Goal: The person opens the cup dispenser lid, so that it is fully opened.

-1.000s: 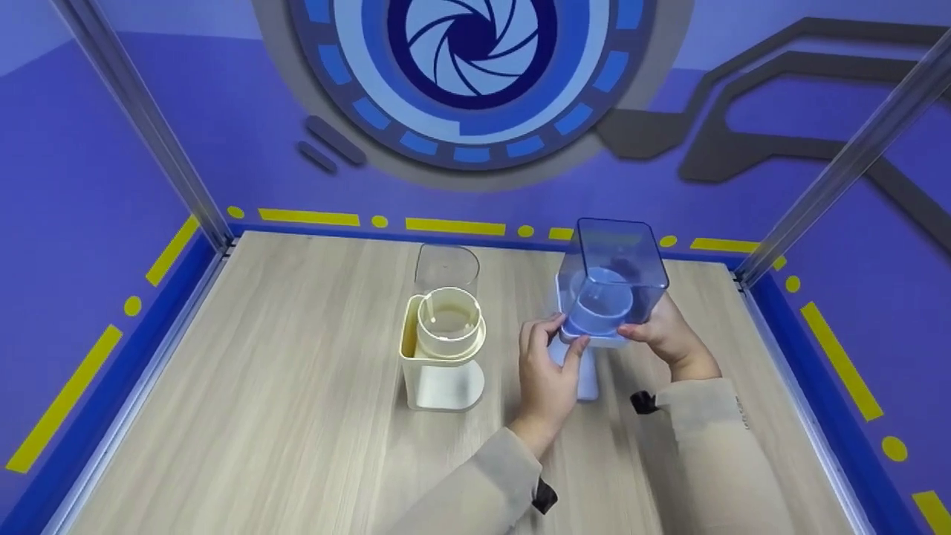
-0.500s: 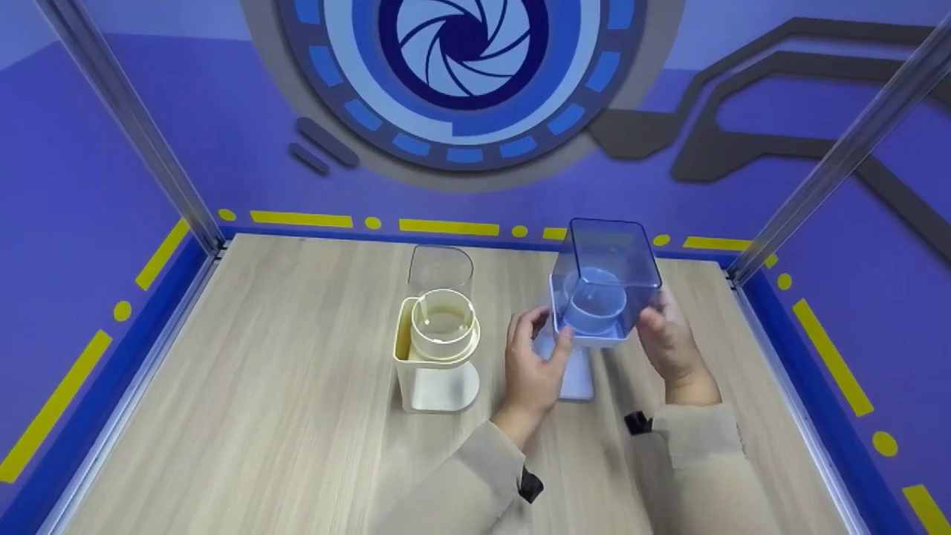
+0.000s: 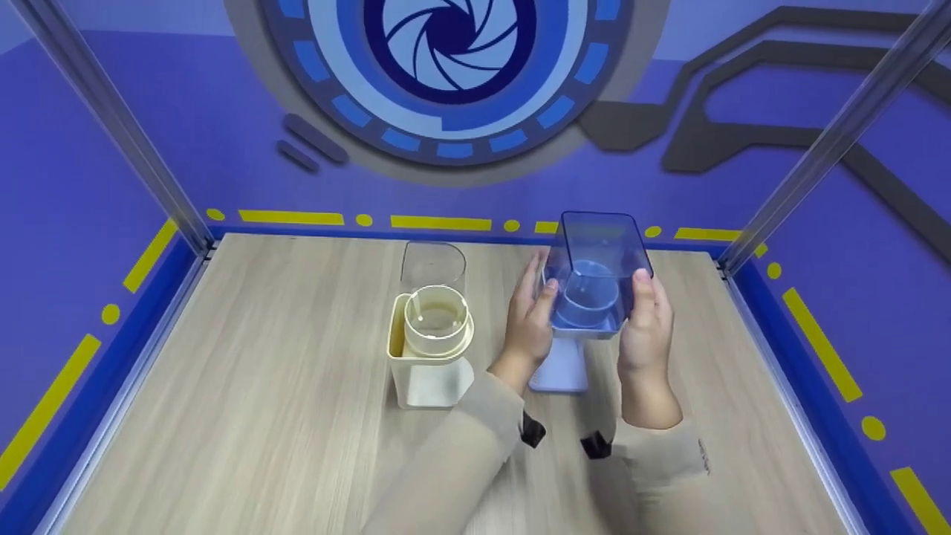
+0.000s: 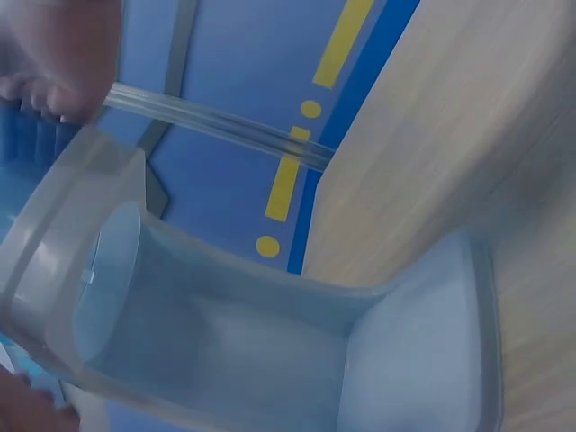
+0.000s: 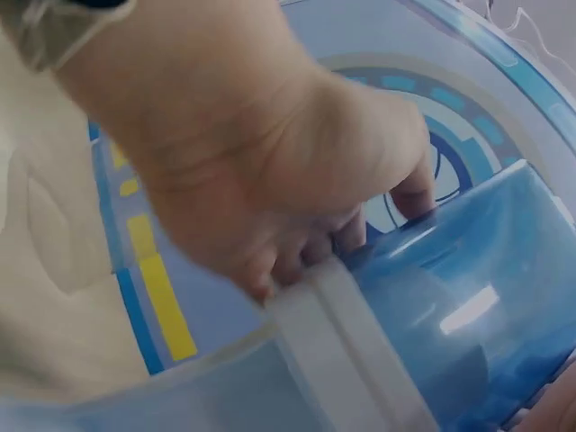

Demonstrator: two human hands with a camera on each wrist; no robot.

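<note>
A blue stand-shaped dispenser stands right of the middle of the table, topped by a see-through blue box cover with a round cup inside. My left hand grips the cover's lower left side, thumb in front. On the right side my right hand holds the cover, its thumb along the front corner. In the right wrist view, the fingers curl at the cover just above the pale rim band. The left wrist view shows the dispenser's hollow body and flat foot.
A cream dispenser of similar shape stands to the left, with a clear round cup on top and a clear rounded panel behind it. Blue printed walls and metal corner posts enclose the wood-grain table.
Both hands have moved up from the lower rim to the sides of the blue cover. The right hand let go briefly, then took hold again. The view has shifted slightly.
</note>
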